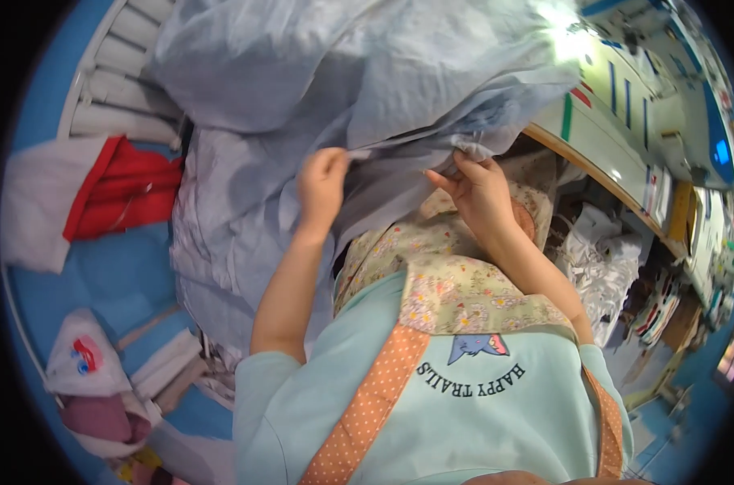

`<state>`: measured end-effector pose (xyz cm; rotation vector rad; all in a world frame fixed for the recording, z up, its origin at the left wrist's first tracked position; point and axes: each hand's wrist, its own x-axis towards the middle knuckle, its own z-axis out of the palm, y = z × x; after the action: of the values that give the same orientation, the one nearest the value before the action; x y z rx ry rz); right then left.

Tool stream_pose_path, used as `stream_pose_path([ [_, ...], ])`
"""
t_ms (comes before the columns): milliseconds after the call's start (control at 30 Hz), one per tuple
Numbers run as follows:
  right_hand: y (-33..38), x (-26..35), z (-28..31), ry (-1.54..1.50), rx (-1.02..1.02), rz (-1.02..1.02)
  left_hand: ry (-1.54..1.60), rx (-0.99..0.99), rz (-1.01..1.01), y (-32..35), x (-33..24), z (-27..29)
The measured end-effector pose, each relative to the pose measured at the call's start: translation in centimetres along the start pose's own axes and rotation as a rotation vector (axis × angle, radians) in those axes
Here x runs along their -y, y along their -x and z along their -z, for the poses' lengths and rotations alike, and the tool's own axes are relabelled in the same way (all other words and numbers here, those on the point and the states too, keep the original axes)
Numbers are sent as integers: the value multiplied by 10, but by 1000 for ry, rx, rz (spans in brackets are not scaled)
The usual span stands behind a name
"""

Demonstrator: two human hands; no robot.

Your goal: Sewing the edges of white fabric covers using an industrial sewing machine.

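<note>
**Both hands gripping a fold of pale blue cloth**

A large, crumpled sheet of pale blue-grey woven cloth (359, 89) fills the upper middle of the view and hangs down on the left, in front of the person's chest. How far it reaches is hard to tell: its top runs out of the picture, and a bright glare at the upper right washes out its edge there.

The left hand (322, 184) is curled into a closed fist around a gathered fold of the cloth; its fingertips are tucked out of sight. The right hand (478, 187) pinches the same fold a little further along, thumb and fingers pressed together on a bunched edge, the other fingers partly bent. Between the two hands the fold runs taut.

Below the hands lies a floral-patterned apron bib (456, 283) with orange dotted straps over a light mint shirt; the lap beneath is hidden.

To the left, a red garment (128, 190) lies on white fabric over a blue surface, beside a white ribbed object (120, 89) whose nature is unclear. At lower left sits a small white bag with a red and blue mark (84, 360). To the right, a wooden-edged tabletop (593, 174) curves away, with white crumpled cloth (601, 259) beneath it; the items beyond are too small and distorted to make out.
</note>
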<state>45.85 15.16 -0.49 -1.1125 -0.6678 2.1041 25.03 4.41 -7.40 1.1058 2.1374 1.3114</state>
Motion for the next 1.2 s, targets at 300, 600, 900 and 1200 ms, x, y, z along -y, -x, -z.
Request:
stream_pose_path([
  [300, 147, 78, 22, 308, 61, 543, 357, 1024, -652, 12, -242, 93],
  [600, 168, 42, 66, 584, 37, 612, 105, 1933, -442, 73, -241, -28],
  [900, 156, 33, 81, 985, 6, 896, 118, 1888, -381, 81, -233, -33],
  [1200, 159, 99, 57, 1221, -18, 1363, -92, 1455, -555, 58, -229, -67],
])
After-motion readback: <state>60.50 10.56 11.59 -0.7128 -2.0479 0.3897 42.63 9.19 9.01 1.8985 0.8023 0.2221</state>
